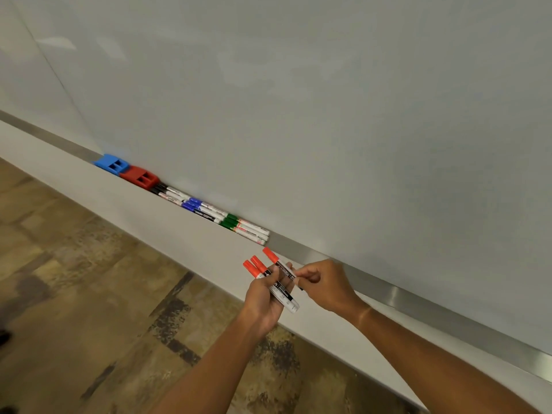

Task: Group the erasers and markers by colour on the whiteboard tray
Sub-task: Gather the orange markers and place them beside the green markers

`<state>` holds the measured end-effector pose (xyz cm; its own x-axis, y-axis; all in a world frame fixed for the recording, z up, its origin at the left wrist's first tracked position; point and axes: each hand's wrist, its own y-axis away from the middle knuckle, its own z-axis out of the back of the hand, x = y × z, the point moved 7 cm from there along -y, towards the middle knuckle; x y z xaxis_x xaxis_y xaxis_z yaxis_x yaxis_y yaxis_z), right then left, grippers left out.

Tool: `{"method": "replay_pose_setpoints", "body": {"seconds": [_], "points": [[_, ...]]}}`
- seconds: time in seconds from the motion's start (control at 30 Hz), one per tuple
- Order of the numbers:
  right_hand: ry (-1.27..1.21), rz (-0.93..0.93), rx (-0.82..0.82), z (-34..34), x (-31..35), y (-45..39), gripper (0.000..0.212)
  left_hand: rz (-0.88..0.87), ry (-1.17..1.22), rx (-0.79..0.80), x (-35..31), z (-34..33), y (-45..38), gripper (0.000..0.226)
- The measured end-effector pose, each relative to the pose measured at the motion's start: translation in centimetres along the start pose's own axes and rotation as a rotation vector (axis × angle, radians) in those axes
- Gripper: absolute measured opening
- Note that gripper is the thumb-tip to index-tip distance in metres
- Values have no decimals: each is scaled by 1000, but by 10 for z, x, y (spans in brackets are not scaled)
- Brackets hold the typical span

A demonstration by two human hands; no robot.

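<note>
The left hand point(264, 297) grips a bundle of red-capped markers point(270, 277), with its fingers curled around the white barrels so that the red caps point toward 11 o'clock. The right hand point(324, 283) is just beside it, at 3 o'clock from the bundle, and its thumb and fingertips pinch the barrel of the marker that stands highest in the bundle. Both hands are in front of the whiteboard tray point(397, 294), a metal ledge that runs from 10 o'clock down to 4 o'clock under the whiteboard point(298, 100). On the tray, toward 10 o'clock from the hands, two green-capped markers point(246, 228) lie side by side. Further in the same direction are blue-capped markers point(198, 206), then black-capped markers point(167, 192), each group lying along the tray and touching the next one. Beyond these a red eraser point(139, 176) sits on the tray, and a blue eraser point(112, 164) sits against its far side, touching it. A pale wall panel point(149, 222) is below the tray, and a patterned floor point(74, 279) fills the view at 8 o'clock.
</note>
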<state>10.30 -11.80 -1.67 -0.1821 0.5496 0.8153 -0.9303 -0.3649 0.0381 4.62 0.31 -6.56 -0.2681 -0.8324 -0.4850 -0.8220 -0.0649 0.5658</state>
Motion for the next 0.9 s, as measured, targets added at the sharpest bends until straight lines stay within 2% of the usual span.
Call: {"method": "replay_pose_setpoints", "body": {"seconds": [0.13,0.3,0.9], "points": [[269,35,-69,6,5,-30,9,7,-33,-15,-18,22,-14,26],[500,18,-33,-1,-5,-57,18,20,-13,-18,-31,38,-22,28],[414,-30,72,-19,-31,-90,12,-16,68,-64,-42,29,-42,27]]}}
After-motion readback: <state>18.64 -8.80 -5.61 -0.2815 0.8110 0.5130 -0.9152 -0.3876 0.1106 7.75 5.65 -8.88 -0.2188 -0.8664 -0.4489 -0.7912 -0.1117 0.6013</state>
